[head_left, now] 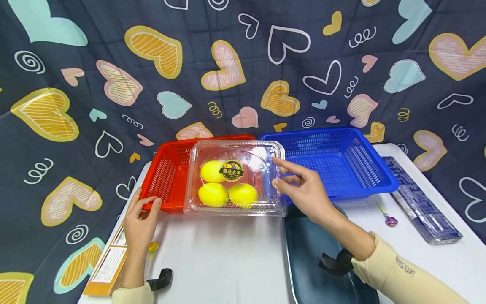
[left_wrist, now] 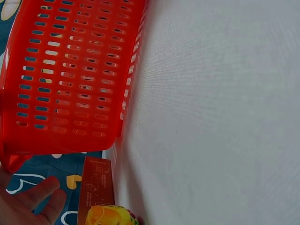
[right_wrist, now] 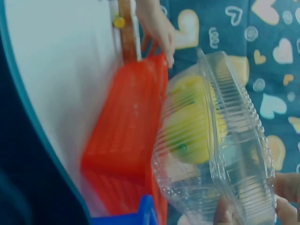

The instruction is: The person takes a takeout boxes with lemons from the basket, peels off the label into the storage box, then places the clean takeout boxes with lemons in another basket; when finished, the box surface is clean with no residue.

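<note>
A clear plastic clamshell box (head_left: 235, 179) with three yellow lemons (head_left: 212, 171) and a round label hangs tilted over the front of a red basket (head_left: 167, 177). My right hand (head_left: 279, 173) pinches the box's right edge, index finger on top and thumb below. The right wrist view shows the box (right_wrist: 211, 140) side-on above the red basket (right_wrist: 126, 136), with my fingers (right_wrist: 287, 185) at its edge. My left hand (head_left: 146, 204) rests with fairly straight fingers on the red basket's front left corner. Those fingers (left_wrist: 28, 204) appear below the basket (left_wrist: 70, 70) in the left wrist view.
A blue basket (head_left: 341, 160) stands right of the red one. A dark blue tray (head_left: 307, 249) lies under my right forearm on the white table (head_left: 220, 253). An orange carton (head_left: 108, 261) and yellow lollipop (head_left: 152, 247) sit left; a purple lollipop (head_left: 389, 219) and a blue wrapped pack (head_left: 421, 200) sit right.
</note>
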Motion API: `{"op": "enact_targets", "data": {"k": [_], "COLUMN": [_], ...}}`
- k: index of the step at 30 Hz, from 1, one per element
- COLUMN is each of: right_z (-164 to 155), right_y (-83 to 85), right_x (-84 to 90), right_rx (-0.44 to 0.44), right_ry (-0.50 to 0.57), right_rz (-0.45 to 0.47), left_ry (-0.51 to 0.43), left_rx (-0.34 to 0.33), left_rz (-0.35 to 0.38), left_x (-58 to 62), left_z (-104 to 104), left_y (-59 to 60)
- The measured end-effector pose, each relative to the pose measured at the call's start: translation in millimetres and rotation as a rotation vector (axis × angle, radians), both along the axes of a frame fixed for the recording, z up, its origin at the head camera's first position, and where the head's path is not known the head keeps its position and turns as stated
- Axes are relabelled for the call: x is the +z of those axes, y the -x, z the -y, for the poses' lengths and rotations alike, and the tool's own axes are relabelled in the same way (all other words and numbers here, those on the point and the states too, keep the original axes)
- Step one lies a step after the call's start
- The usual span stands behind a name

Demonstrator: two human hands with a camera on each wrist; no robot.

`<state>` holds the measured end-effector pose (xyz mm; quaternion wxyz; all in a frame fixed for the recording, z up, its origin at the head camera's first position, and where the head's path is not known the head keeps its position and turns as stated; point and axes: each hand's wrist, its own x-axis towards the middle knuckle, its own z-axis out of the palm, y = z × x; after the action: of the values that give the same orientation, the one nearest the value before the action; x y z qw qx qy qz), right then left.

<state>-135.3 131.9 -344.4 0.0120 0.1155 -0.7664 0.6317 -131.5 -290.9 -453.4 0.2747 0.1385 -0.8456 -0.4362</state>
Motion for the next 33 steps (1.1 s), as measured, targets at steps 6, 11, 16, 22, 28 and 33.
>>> {"op": "enact_targets", "data": {"k": [6, 11, 16, 22, 28, 33], "right_z": [-6, -11, -17, -20, -15, -10], "right_y": [-25.0, -41.9, -55.9, -69.1, -80.7, -88.3], "right_x": [-2.6, -5.5, -12.6, -22.8, -25.0, -26.2], "right_rx": [0.014, 0.028, 0.062, 0.084, 0.118, 0.133], "right_ry": [-0.024, -0.033, -0.031, -0.044, -0.023, -0.042], "right_rz": [-0.008, -0.011, -0.026, -0.075, -0.039, -0.02], "left_ry": [0.0, -0.015, -0.035, -0.002, 0.001, -0.017], "left_rx": [0.004, -0.002, -0.013, -0.003, -0.003, -0.008], "left_rz": [-0.016, -0.021, -0.027, -0.021, -0.017, -0.021], "left_x": [0.6, 0.6, -0.8, 0.5, 0.8, -0.3], "left_z": [0, 0, -1, -2, -1, 0], "left_y": [0.8, 0.4, 1.2, -0.2, -0.2, 1.1]}}
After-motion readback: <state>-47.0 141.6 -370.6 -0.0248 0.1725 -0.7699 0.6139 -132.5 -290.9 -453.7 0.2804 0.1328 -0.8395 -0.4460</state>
